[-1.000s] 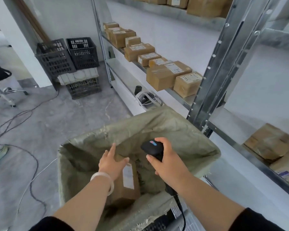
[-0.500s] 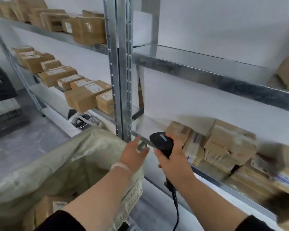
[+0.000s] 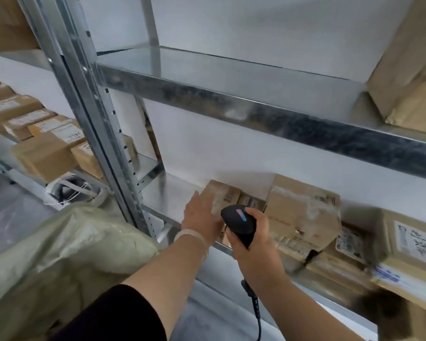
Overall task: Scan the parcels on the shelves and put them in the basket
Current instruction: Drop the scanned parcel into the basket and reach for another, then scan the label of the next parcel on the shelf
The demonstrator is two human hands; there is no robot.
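I read this as the pick-and-scan step at its very start: a hand is at a parcel, but nothing is lifted or scanned yet. My left hand (image 3: 199, 215), in the lower middle of the frame, lies with its fingers straight and flat against the near left side of a small brown parcel (image 3: 225, 196). It touches the cardboard without grasping it.

That parcel sits on the lower shelf (image 3: 172, 191), at the left end of a row and tight against a bigger box (image 3: 303, 212) to its right. My right hand (image 3: 255, 242) is clenched round the black scanner (image 3: 239, 223), just beside the left hand, with the scanner's head tipped up towards the parcel. Its cable (image 3: 256, 313) drops to the bottom edge of the frame.

The basket (image 3: 89, 244), lined with a pale green sack, fills the lower left, on the near side of the steel post (image 3: 96, 124). Other parcels (image 3: 47, 153) lie at the left edge beyond the post, and a labelled box (image 3: 413, 239) sits blurred at the right edge.

As I judge it, the next move is to curl the left fingers round the parcel and draw it clear of its neighbour. Then I turn it until the label faces the scanner — there is a strip of print on its top, but I cannot tell whether that is the barcode. After the scan it swings down and left, round the post, into the basket.
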